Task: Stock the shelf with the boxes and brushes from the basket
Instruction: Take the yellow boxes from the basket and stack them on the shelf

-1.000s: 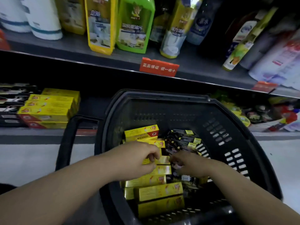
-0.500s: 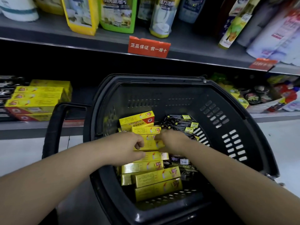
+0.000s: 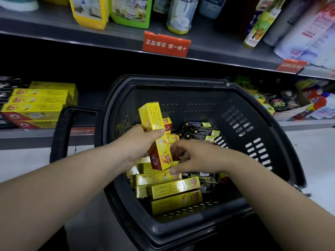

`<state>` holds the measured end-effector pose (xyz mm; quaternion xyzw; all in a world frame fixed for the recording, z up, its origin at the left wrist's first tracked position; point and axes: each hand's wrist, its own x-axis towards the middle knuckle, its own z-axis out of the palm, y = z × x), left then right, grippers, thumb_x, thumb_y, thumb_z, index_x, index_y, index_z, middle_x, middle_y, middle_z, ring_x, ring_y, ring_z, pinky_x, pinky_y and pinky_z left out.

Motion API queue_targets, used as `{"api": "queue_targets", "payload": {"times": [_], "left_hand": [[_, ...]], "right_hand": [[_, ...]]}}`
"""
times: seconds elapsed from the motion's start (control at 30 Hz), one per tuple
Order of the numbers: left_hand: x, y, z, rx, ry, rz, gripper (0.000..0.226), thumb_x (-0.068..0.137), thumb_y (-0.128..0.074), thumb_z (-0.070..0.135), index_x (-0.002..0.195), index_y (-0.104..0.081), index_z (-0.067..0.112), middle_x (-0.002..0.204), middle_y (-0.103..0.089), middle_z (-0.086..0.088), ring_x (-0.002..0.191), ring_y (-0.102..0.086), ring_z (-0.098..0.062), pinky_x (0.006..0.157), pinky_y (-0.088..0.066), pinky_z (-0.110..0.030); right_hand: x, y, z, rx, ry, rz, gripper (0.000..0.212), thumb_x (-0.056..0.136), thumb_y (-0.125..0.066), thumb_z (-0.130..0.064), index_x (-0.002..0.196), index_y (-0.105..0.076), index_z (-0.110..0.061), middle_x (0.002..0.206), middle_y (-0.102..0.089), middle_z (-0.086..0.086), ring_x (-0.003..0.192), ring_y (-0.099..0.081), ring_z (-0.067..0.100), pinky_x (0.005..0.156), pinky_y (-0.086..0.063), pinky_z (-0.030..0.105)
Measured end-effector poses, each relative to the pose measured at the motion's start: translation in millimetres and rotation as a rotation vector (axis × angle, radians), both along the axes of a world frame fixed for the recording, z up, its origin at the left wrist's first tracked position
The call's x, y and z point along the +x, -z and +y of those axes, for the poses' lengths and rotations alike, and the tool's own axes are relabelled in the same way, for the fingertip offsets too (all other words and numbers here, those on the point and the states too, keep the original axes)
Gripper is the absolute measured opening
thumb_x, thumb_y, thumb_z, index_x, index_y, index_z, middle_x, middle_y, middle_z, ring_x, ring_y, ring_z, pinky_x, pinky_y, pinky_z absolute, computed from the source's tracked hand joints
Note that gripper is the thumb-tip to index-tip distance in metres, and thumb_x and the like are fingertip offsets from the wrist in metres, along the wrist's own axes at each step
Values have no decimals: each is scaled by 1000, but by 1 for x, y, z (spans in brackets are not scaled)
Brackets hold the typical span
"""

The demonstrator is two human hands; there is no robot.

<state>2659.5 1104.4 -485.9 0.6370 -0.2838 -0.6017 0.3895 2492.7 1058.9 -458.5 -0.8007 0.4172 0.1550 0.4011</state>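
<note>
The yellow box (image 3: pixel 152 115) stands nearly upright, tilted a little, above the basket (image 3: pixel 199 98), and my left hand (image 3: pixel 139 142) is wrapped round its middle. Its red lower end is just beside my right hand (image 3: pixel 195 156), whose thumb lies under that end. The fingers are curled, but I cannot tell whether they grip anything. Under both hands more yellow boxes (image 3: pixel 174 189) lie piled in the basket, with black brush packs (image 3: pixel 199 131) behind them. To the left, a stack of the same boxes (image 3: pixel 38 104) sits on the lower shelf (image 3: pixel 27 137).
</note>
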Motion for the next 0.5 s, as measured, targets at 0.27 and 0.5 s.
{"api": "queue_targets", "payload": {"times": [0.27, 0.5], "left_hand": [[1, -6, 0, 38, 41, 50, 38, 88, -63, 28, 121, -49, 14, 107, -68, -7, 99, -64, -20, 92, -50, -37], [5, -7, -2, 51, 17, 55, 57, 87, -61, 38, 136, -39, 17, 113, -66, -8, 103, -63, -23, 97, -48, -42]], "right_hand": [[-13, 68, 3, -17, -386, 544, 66, 79, -69, -44, 132, -48, -12, 130, -55, 8, 111, -55, 27, 85, -46, 32], [-12, 44, -13, -125, -399, 431, 45, 85, -60, -45, 115, -60, -12, 99, -61, 1, 91, -57, 22, 66, -40, 26]]}}
